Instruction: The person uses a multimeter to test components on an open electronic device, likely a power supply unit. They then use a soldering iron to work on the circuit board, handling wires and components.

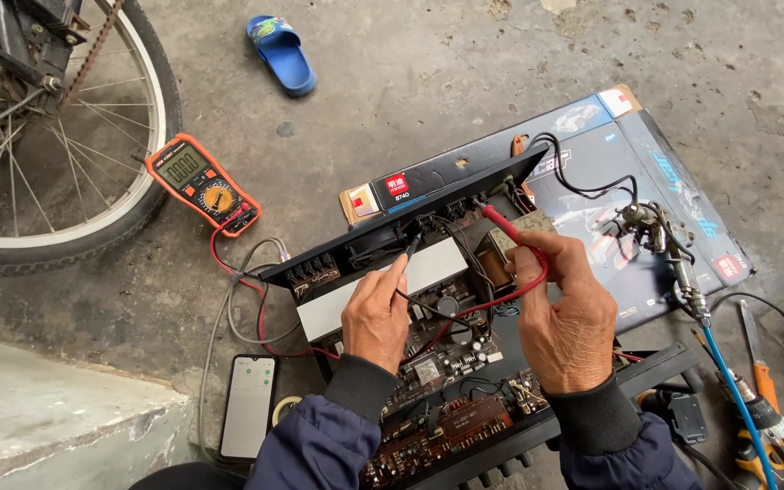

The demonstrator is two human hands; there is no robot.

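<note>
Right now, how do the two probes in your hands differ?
The black probe sits in the left hand; the red probe sits in the right hand. The black one stands steeper, while the red one lies flatter, pointing up-left. Both tips reach toward the rear edge of the open amplifier chassis.

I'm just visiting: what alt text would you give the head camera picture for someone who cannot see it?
Two hands press meter probes into an opened amplifier chassis on a concrete floor: the left hand holds a black probe, the right hand a red probe. An orange multimeter, a phone, a bicycle wheel and a blue sandal lie around.
</note>
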